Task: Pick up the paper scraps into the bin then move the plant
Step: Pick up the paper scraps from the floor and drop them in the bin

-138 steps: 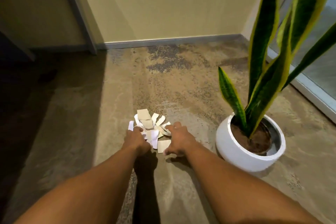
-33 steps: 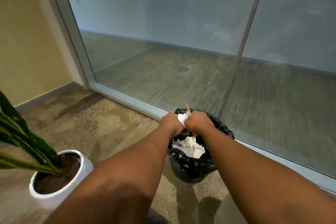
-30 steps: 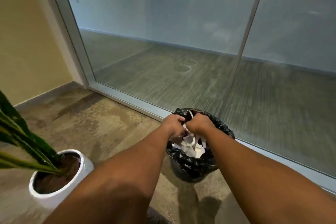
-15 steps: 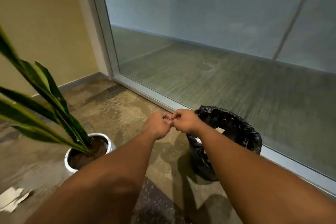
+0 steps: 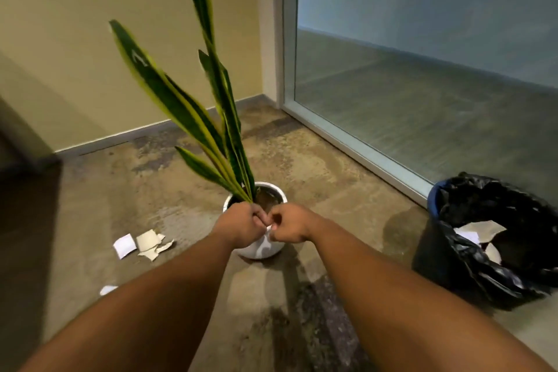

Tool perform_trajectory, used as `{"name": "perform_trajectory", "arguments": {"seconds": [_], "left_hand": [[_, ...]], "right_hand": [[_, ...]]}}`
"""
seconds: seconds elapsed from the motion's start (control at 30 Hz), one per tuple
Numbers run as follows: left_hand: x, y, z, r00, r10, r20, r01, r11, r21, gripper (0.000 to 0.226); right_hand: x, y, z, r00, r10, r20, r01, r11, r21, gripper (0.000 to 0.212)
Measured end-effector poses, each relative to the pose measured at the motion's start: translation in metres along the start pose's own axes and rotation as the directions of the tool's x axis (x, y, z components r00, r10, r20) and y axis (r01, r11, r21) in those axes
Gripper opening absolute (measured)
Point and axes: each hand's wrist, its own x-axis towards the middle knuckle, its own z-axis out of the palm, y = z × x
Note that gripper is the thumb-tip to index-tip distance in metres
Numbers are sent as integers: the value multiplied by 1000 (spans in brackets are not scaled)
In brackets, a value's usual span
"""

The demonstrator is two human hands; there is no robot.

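Both forearms reach out from the bottom of the view, fists side by side in the middle. The left hand (image 5: 241, 226) is curled tight, and the right hand (image 5: 288, 228) is curled too, knuckles almost touching the left; something small and pale shows between them, but whether it is a scrap pinched in the fingers or just the pot behind, I cannot tell. No clear grasp on anything, then.

Down on the floor (image 5: 317, 311) to the left, one loose scrap (image 5: 108, 290) lies beside the left forearm. A little farther out, a small cluster of paper scraps (image 5: 142, 246) sits on the ground, left of the pot.

Just behind the fists stands the white pot (image 5: 259, 251), upright, with the plant (image 5: 193, 118) fanning long green, yellow-edged leaves up and to the left. Off to the right, well apart from the pot, the bin (image 5: 495, 238) stands by the glass wall (image 5: 422, 54), lined with a black bag, several scraps lying inside. Beyond it all, the beige wall (image 5: 75, 39) closes the corner.
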Motion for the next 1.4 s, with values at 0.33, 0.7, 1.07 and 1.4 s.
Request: {"name": "perform_trajectory", "arguments": {"seconds": [0.33, 0.7, 1.07, 1.4], "left_hand": [[-31, -148, -26, 934, -334, -127, 327, 942, -74, 17], [-50, -303, -15, 647, -758, -80, 724, 644, -246, 65], [-35, -370, 5, 414, -906, -89, 836, 417, -356, 79], [-45, -410, 7, 563, -819, -111, 681, 535, -500, 18]], "right_hand": [[83, -87, 100, 988, -95, 123, 85, 993, 81, 33], [168, -143, 205, 978, -64, 199, 86, 991, -107, 61], [249, -170, 262, 981, -13, 194, 87, 923, -376, 99], [297, -199, 273, 917, -23, 398, 280, 749, -601, 112]]}}
